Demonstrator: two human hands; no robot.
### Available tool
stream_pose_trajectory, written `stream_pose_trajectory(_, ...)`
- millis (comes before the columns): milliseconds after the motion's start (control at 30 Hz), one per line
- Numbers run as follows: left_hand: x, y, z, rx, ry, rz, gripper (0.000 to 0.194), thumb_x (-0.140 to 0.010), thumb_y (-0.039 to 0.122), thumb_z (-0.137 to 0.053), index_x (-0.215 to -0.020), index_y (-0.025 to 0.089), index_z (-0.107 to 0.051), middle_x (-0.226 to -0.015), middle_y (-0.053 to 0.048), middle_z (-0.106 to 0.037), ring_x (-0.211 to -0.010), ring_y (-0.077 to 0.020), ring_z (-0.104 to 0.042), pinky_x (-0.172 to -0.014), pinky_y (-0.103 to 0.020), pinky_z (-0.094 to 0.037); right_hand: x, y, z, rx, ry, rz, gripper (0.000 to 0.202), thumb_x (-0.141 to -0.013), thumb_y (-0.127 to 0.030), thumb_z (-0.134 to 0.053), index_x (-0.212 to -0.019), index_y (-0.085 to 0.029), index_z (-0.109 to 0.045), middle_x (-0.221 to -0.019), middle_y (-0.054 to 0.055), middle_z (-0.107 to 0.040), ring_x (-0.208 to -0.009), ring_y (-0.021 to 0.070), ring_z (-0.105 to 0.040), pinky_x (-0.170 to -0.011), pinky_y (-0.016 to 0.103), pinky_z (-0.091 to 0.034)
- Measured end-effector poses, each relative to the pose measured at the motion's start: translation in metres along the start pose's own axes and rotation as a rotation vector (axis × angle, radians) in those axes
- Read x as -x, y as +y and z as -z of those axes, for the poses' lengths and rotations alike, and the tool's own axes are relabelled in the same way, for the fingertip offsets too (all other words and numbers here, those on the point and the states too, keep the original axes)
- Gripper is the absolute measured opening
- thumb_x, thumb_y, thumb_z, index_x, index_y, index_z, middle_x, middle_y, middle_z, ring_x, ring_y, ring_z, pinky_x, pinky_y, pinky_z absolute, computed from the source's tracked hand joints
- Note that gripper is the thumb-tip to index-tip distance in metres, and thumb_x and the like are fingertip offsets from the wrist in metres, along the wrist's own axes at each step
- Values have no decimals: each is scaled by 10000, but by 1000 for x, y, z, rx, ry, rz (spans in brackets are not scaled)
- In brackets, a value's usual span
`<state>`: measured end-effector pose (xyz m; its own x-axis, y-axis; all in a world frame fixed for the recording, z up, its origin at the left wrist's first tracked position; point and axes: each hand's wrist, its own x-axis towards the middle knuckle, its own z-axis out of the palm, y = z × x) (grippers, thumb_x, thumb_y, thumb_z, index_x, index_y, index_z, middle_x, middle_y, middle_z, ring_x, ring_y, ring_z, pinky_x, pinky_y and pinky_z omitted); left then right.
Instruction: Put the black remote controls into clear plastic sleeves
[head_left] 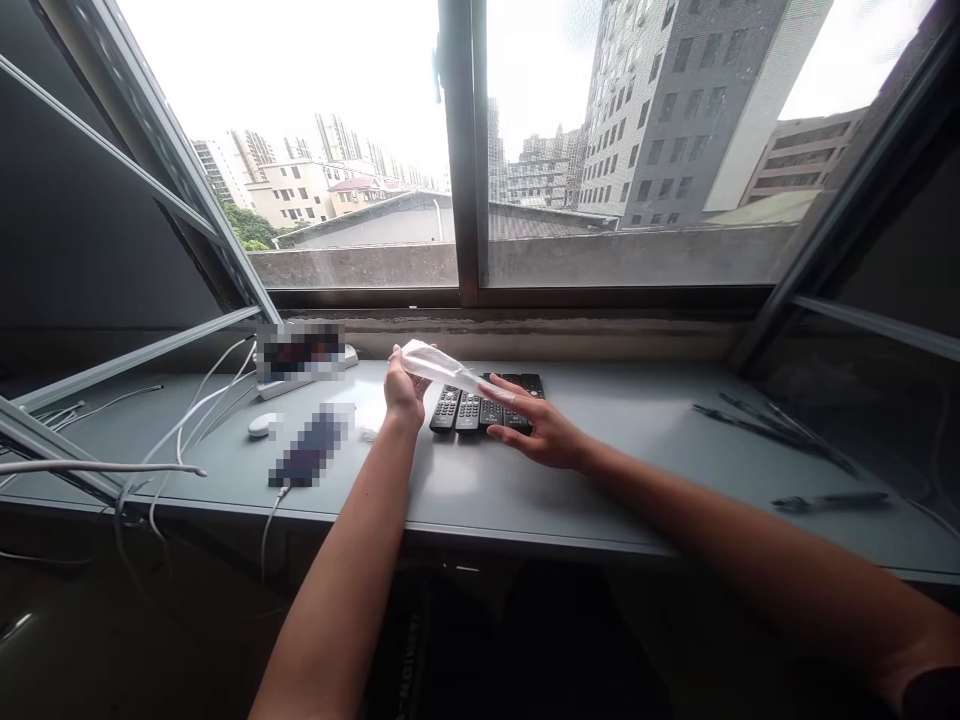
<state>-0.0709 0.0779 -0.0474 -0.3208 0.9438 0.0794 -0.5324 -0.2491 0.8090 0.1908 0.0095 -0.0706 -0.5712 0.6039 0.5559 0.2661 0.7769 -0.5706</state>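
A thin, whitish, see-through plastic sleeve (442, 368) is stretched above the table between my two hands. My left hand (405, 392) is closed on its far left end. My right hand (546, 428) has its fingers stretched out, with the fingertips at the sleeve's right end; I cannot tell whether they are inside or against it. The thumb stands apart from the fingers. Below the sleeve lie several black remote controls (468, 412) side by side, partly covered by the sleeve and my right hand. Left of my left wrist is a crumpled white piece of plastic or tissue (369, 418).
A blurred-out phone-like thing (311, 450) with a white cable lies left on the grey table (600, 510). Behind it are a white power strip (307, 375), a small white case (262, 426) and loose cables. Dark pens or tools (772, 430) lie right. Metal frames flank the window.
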Motion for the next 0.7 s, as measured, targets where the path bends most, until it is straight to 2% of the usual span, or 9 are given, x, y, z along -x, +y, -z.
stream_pose_trajectory(100,9,4,-5,-29,-137,69,482,-1005,585,-674,-1185,147,-765,-1308,-181,-786,-1128,-274,-779,-809,-310,-638,-1,0,0,-20,-2,14,692,-1070,-475,-692,-1712,-377,-453,-1743,61,-480,-1689,336,-295,-1346,601,-320)
stream_pose_trajectory(233,17,5,-10,6,-297,150,376,-946,429,-790,-1205,156,-774,-1369,-176,-764,-1204,-287,-755,-790,-293,-638,-2,-1,0,-35,-21,48,710,-1070,-486,-696,-1721,-372,-437,-1751,66,-467,-1698,336,-272,-1354,610,-301)
stream_pose_trajectory(300,16,4,-10,18,-295,160,341,-917,349,-819,-1197,158,-782,-1318,-162,-782,-1192,-275,-758,-767,-273,-634,-2,-2,1,-32,-24,57,712,-1061,-491,-712,-1713,-362,-455,-1745,79,-475,-1697,341,-272,-1350,611,-309)
stream_pose_trajectory(400,11,3,-7,63,-195,151,316,-865,261,-851,-1160,171,-777,-1153,-108,-808,-1049,-213,-786,-760,-247,-631,-2,-4,3,-32,-34,43,665,-1057,-492,-720,-1675,-346,-523,-1714,109,-514,-1682,357,-303,-1324,618,-355)
stream_pose_trajectory(500,6,2,-4,108,-102,124,278,-850,248,-874,-1093,181,-754,-1015,-58,-790,-930,-165,-786,-775,-237,-636,-2,-5,3,-41,-47,34,643,-1063,-496,-712,-1665,-351,-537,-1698,117,-533,-1675,361,-319,-1310,634,-369)
stream_pose_trajectory(567,7,3,-4,116,-117,133,263,-881,286,-867,-1092,180,-750,-1051,-76,-793,-980,-184,-791,-786,-247,-647,-2,-4,2,-50,-47,39,671,-1063,-501,-708,-1686,-360,-502,-1713,102,-517,-1684,352,-301,-1324,634,-343)
stream_pose_trajectory(700,13,4,-6,63,-244,215,328,-905,356,-873,-1146,159,-771,-1239,-163,-786,-1182,-276,-770,-765,-273,-669,-1,0,1,-48,-46,39,731,-1065,-514,-698,-1727,-361,-427,-1751,82,-465,-1692,342,-289,-1346,612,-315)
